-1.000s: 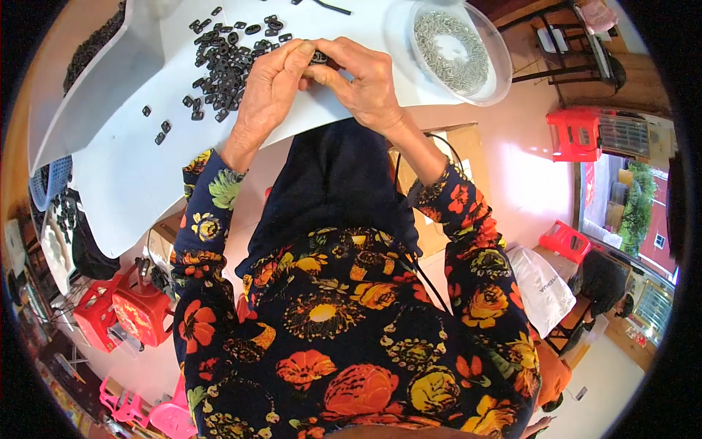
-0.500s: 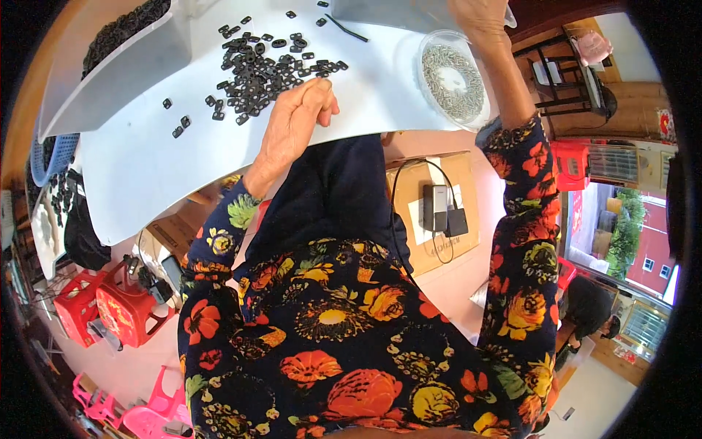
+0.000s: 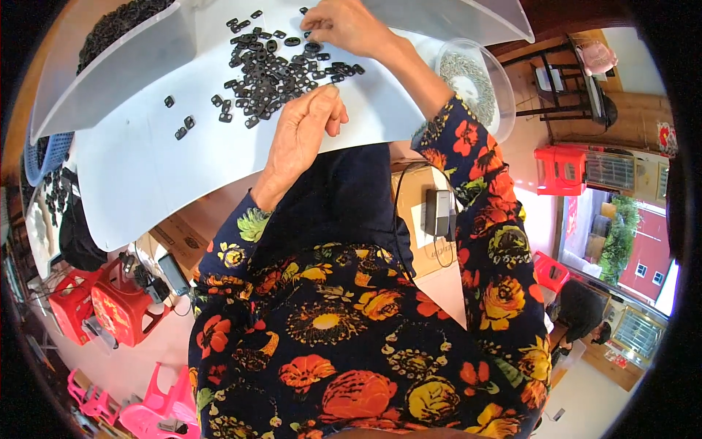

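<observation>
My left hand hovers at the table's near edge, just in front of a pile of small black pieces with holes in them. Its fingers are curled closed, and whatever they may hold is hidden. My right hand reaches over the far right side of the pile, fingers bent and drawn together. A loose black piece lies beside its fingertips; I cannot make out what is pinched. To the right stands a round clear tub holding many small silvery pieces.
Grey plastic bins stand at the far left and far right of the white table; the left one holds many black pieces. A blue basket sits at the left. A cardboard box, cables and red stools are on the floor.
My right hand has come left and nearer, from the far right bin beyond the tub to the pile. My left hand stays curled in nearly the same place.
</observation>
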The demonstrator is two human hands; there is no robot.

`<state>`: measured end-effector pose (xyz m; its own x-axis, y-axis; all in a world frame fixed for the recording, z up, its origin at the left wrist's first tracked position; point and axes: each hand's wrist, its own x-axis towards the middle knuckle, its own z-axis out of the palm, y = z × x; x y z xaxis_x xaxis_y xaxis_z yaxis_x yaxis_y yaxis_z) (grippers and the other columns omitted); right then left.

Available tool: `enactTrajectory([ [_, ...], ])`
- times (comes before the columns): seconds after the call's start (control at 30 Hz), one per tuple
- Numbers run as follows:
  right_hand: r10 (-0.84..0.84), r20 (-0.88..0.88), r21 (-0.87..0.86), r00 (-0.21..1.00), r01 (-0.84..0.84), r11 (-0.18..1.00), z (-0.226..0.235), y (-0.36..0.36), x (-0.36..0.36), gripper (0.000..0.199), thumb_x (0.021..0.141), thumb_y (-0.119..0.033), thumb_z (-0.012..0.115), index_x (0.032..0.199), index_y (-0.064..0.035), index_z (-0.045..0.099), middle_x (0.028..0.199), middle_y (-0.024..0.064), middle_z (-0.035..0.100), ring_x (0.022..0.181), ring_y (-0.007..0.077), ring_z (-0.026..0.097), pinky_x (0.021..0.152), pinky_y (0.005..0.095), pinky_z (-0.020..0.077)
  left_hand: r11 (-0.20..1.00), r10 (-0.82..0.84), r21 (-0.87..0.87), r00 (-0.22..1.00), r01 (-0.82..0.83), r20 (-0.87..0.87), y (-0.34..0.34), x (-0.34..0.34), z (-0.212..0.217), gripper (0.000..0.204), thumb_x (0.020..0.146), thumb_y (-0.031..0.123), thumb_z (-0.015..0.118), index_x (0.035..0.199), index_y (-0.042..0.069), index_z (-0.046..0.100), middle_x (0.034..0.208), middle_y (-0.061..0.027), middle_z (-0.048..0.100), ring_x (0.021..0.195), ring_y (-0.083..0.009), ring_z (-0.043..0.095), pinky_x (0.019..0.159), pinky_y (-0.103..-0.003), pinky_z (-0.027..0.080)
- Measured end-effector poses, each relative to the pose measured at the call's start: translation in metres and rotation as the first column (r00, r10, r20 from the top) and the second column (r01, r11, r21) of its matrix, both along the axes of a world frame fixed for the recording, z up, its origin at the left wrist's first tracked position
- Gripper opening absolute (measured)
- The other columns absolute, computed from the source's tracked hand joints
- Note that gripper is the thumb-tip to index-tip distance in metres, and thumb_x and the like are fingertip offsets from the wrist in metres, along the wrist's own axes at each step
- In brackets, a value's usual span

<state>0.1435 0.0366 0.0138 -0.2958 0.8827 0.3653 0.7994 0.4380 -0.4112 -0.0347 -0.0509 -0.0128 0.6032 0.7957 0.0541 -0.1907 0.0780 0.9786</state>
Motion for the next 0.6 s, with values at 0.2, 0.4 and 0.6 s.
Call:
enactTrajectory([
  [0.2,-0.142,0.399,-0.151,0.906,0.217,0.964,-0.001,0.02,-0.017,0.016,0.071,-0.009,0.059,0.084,-0.003,0.067,0.079,0.0143,0.066,0.076,0.0312,0.063,0.07,0.0402,0.05,0.999,-0.009,0.044,1.0,0.01,-0.022,-0.001,0.001,-0.001,0.043,0.098,0.031,0.038,0.067,0.002,0.047,0.061,-0.0034,0.046,0.06,-0.0115,0.042,0.059,-0.026,0.038],
  [0.4,-0.091,0.09,-0.113,0.992,0.101,0.988,0.01,-0.013,-0.009,0.013,0.073,-0.013,0.061,0.079,-0.0028,0.068,0.077,0.0178,0.065,0.071,0.0328,0.063,0.068,0.0393,0.0505,1.0,0.002,0.012,1.0,-0.003,0.018,0.001,0.003,-0.007,0.036,0.097,0.025,0.04,0.073,0.001,0.051,0.066,-0.0046,0.052,0.062,-0.0104,0.045,0.061,-0.026,0.04],
  [0.6,-0.212,-0.494,-0.397,0.843,-0.002,0.918,0.016,-0.072,-0.002,0.014,0.078,-0.008,0.064,0.089,-0.0021,0.072,0.076,0.0061,0.069,0.07,0.01,0.062,0.068,0.0248,0.0498,0.99,0.094,-0.117,0.985,-0.078,0.144,0.004,0.007,-0.015,0.018,0.096,0.016,0.044,0.097,0.001,0.053,0.075,-0.007,0.059,0.071,-0.012,0.053,0.068,-0.025,0.044],
])
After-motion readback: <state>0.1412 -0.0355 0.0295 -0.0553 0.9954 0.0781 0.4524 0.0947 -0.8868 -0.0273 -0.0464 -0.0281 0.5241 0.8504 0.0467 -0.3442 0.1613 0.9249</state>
